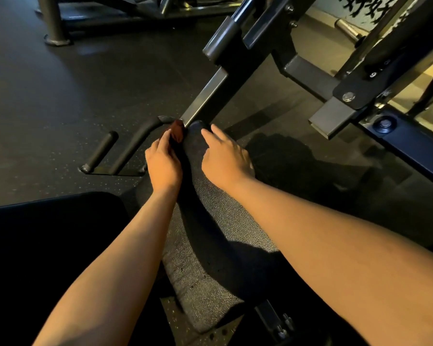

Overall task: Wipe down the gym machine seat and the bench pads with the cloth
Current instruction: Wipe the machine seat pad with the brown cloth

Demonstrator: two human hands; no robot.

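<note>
Gripping the cloth (177,131) in my left hand (163,162) at the far end of the bench pad (210,221), reddish-brown, bunched beyond my fingers; my right hand (225,156) rests flat beside it.

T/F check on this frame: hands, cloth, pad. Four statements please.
1. The left hand grips the reddish-brown cloth. True.
2. The right hand grips the cloth too. False: its fingers lie fairly straight on the textured pad, with no cloth in it.
3. The cloth is at the pad's far end, beside the grey steel beam. True.
4. The cloth lies dropped on the floor. False: the left hand holds it against the pad's edge.
</note>
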